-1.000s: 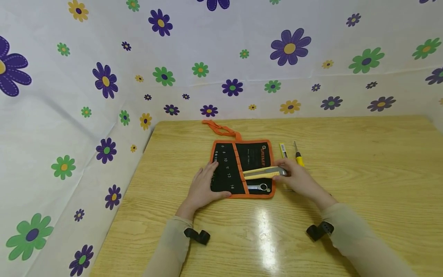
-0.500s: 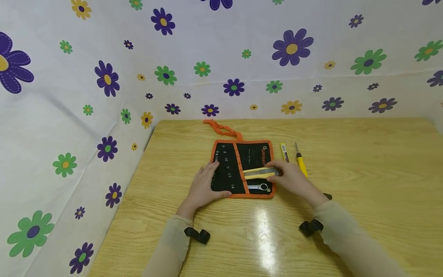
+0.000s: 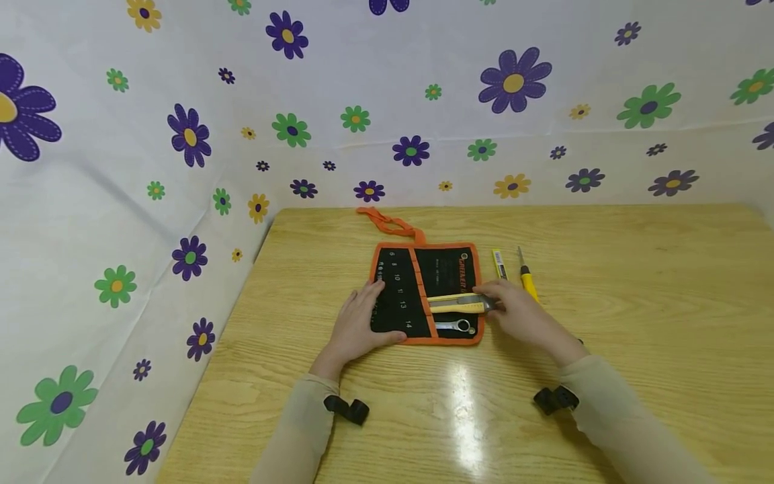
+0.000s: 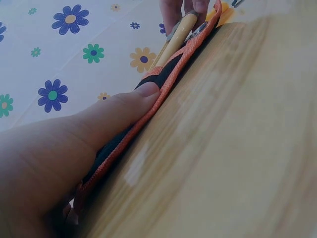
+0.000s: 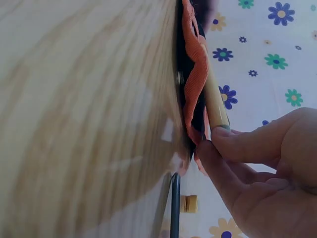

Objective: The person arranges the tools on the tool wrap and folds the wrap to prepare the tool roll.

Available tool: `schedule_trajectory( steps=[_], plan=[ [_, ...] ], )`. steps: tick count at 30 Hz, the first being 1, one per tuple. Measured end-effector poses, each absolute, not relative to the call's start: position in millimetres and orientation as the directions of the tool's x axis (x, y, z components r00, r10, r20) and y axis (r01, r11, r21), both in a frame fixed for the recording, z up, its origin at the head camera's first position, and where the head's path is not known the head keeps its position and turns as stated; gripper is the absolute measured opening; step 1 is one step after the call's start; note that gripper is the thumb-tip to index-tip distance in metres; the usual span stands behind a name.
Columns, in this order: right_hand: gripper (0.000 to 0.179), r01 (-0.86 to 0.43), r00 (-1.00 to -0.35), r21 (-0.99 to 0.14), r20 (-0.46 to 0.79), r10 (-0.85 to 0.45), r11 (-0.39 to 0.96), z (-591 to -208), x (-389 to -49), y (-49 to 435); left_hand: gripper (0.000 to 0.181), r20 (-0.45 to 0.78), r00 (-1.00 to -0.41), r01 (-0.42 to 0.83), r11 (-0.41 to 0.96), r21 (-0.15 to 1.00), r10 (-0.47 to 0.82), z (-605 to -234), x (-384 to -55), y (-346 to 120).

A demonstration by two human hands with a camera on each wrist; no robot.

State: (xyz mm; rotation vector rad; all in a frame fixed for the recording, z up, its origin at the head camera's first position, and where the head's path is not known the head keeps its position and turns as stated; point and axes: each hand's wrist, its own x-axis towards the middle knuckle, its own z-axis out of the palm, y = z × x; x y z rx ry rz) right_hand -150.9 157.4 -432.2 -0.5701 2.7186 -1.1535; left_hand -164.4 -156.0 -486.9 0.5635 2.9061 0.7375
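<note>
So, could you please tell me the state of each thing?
Pouch, spread open on the table
Strap, loose
Knife, partly in a pouch pocket
Wrench, pocketed, ring end showing
Screwdriver, on the table
Packet, beside the screwdriver
Left hand, resting on the pouch
Right hand, pinching the knife's end

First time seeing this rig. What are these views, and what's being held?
No machine: these are a person's bare left hand and right hand, with a small black camera on each wrist. The wide picture comes from a head camera looking down; the other two come from the wrists. On the wooden table lies a black, orange-edged tool pouch holding a wrench. The left hand rests on it; the right grips one end of a yellow utility knife. Right of the pouch lie what looks like a screwdriver and a slim yellow packet.
</note>
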Motion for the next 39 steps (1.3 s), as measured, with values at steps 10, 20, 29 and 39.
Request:
schedule_trajectory(
  steps=[10, 20, 29, 39],
  plan=[
    [0.031, -0.279, -0.928, -0.707, 0.024, -0.373, 0.65, -436, -155, 158, 0.112, 0.003, -0.931, 0.319, 0.81, 0.492, 0.364, -487, -166, -156],
    [0.034, -0.382, -0.908, -0.572, 0.089, -0.408, 0.726, -438, -160, 143, 0.111, 0.021, -0.929, 0.328, 0.797, 0.507, 0.369, -488, -166, -157],
    [0.037, -0.411, -0.897, -0.503, 0.072, -0.437, 0.761, -436, -162, 130, 0.112, 0.002, -0.934, 0.308, 0.802, 0.512, 0.357, -488, -167, -156],
    [0.037, -0.473, -0.867, -0.461, 0.087, -0.491, 0.751, -435, -162, 119, 0.11, 0.019, -0.925, 0.332, 0.784, 0.524, 0.379, -486, -165, -155]
  ],
)
